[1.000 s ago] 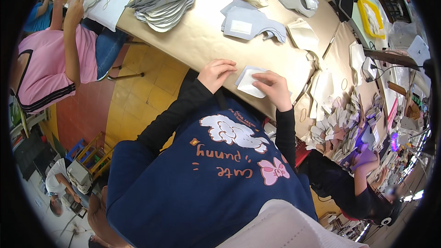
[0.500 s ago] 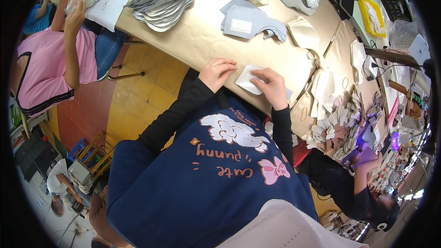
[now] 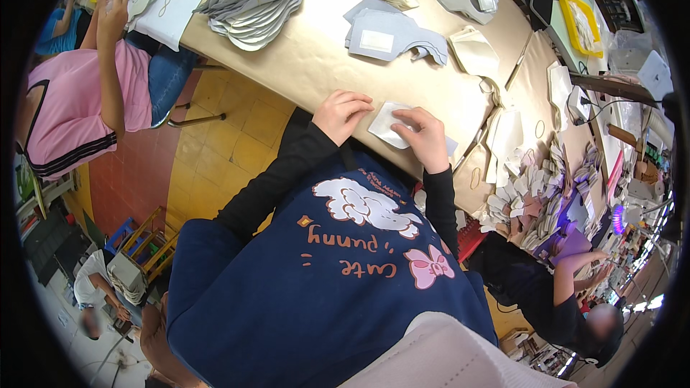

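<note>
a worker's left hand rests curled at the near edge of a tan paper-covered table, fingertips folded down beside a small white cut piece; whether they pinch the piece's edge cannot be told. the right hand lies just to the other side, its fingers bent and pressing flat on top of the same piece, covering its far half. the piece sits between the two hands, close to the table's lip and just above the worker's navy apron. beyond the hands lies a grey shaped panel, and further out to the left a fanned stack of grey cut parts. to the right of the right hand, cream pieces pile up. judged from here, the piece sits so near the edge that a loose press or uneven pull could let it slide off into the lap or crease under the fingers.
</note>
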`<state>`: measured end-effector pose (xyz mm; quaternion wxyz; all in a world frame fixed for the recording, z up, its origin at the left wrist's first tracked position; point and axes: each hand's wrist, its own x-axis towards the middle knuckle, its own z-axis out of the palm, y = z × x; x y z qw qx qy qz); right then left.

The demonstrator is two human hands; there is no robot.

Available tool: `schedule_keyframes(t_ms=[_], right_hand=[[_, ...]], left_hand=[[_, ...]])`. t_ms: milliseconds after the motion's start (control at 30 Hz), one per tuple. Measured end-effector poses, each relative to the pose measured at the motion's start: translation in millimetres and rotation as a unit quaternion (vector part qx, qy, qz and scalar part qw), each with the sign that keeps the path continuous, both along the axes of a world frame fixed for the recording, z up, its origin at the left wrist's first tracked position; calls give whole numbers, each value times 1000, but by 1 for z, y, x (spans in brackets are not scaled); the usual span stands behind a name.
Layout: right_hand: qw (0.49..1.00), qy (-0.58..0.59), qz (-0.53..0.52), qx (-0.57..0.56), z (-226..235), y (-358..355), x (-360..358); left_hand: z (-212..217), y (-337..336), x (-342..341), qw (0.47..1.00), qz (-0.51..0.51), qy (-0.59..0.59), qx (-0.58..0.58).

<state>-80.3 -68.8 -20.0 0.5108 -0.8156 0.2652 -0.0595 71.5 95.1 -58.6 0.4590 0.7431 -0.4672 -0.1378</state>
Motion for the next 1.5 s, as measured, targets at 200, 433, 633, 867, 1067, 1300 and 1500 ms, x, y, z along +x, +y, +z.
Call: schedule_keyframes(t_ms=[200,433,633,867,1067,1300,1500], right_hand=[[1000,-4,-1,0,-2,0,-1],[1000,8,9,-20,-1,1,-2],[999,10,12,-34,0,2,-2],[998,26,26,-47,3,0,-1],[998,10,24,-50,5,1,1],[993,92,-33,-66,19,-18,-34],[990,116,-59,-60,22,-29,-55]], left_hand=[[3,-2,0,999,-26,-21,13],[4,-3,-6,999,-31,-17,27],[2,-4,-8,998,-30,-54,31],[3,-5,-9,997,-31,-63,35],[14,-6,-16,986,-36,-125,107],[21,-8,-30,979,-6,-152,133],[17,-10,-31,979,-5,-155,131]])
